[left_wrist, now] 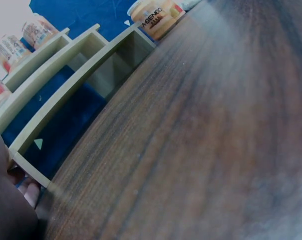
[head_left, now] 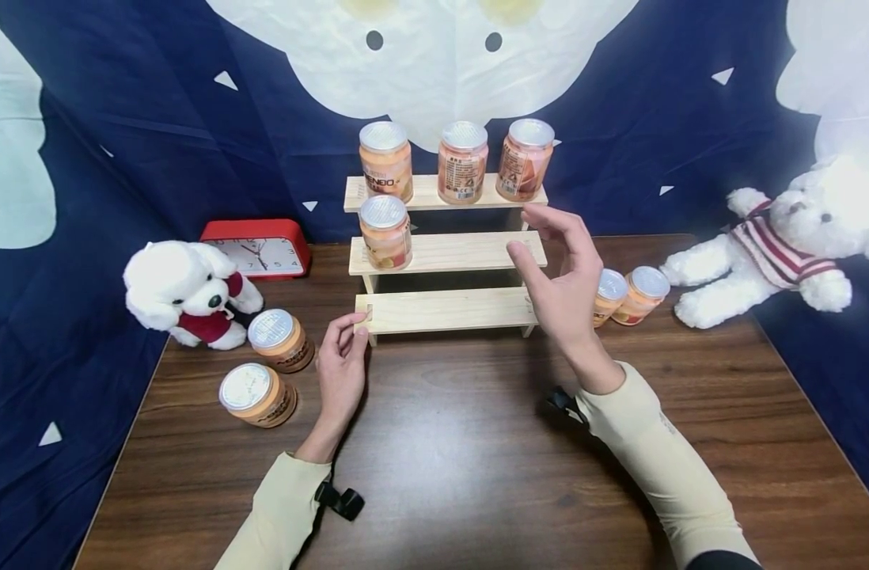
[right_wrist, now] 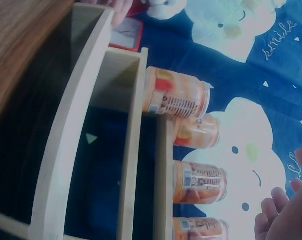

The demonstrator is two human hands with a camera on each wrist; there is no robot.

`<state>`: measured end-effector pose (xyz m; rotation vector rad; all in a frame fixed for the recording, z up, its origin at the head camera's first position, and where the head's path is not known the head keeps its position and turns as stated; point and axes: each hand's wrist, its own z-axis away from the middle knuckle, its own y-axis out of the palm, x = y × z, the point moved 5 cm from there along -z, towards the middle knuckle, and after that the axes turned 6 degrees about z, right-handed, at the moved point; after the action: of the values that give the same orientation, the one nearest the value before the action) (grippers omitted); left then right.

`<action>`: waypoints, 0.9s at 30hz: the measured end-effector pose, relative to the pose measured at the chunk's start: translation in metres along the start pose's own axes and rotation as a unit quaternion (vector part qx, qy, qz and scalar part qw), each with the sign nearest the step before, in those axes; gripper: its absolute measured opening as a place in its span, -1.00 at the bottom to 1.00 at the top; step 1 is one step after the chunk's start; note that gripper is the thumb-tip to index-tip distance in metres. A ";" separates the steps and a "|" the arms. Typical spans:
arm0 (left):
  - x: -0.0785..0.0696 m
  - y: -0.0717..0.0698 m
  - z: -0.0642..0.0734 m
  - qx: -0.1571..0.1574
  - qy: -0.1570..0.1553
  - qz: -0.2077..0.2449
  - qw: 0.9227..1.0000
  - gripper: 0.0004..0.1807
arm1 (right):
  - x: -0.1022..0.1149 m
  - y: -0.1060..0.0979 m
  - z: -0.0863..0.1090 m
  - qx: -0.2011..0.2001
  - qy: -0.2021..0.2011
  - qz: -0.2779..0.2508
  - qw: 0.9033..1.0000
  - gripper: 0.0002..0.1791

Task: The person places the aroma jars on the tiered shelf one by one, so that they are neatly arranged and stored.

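Observation:
A three-step wooden display rack (head_left: 449,310) stands at the middle of the table. My left hand (head_left: 342,368) holds the left end of its lowest step; in the left wrist view, fingertips (left_wrist: 30,191) show by the end leg. My right hand (head_left: 566,285) is raised in front of the rack's right end, thumb and fingers apart, nothing between them. On the top step stand three orange jars with silvery lids: a left jar (head_left: 386,162), a middle jar (head_left: 463,164) and a right jar (head_left: 525,161). Another jar (head_left: 386,233) sits at the left of the middle step.
Two jars (head_left: 281,340) (head_left: 259,396) stand left of the rack, and two more jars (head_left: 641,297), partly behind my right hand, stand to its right. A white plush dog (head_left: 185,289) sits before a red clock (head_left: 292,241). A plush bear (head_left: 776,245) sits far right, before a blue cloth (head_left: 157,119).

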<state>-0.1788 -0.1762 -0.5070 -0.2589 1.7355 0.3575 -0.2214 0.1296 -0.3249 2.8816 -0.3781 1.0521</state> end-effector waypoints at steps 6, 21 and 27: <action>0.000 -0.001 -0.001 -0.001 0.004 -0.008 1.000 -0.76 | 0.000 -0.010 0.005 0.003 0.001 0.026 1.000 -0.60; 0.001 -0.001 0.000 -0.009 -0.003 -0.007 1.000 -0.76 | -0.015 -0.040 0.014 -0.005 0.027 0.059 0.998 -0.58; 0.001 -0.001 0.000 -0.007 0.003 -0.006 1.000 -0.76 | -0.026 -0.056 0.017 -0.013 0.043 0.079 0.996 -0.56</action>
<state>-0.1791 -0.1768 -0.5076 -0.2803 1.7368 0.3593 -0.2163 0.1868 -0.3522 2.8108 -0.6193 1.1809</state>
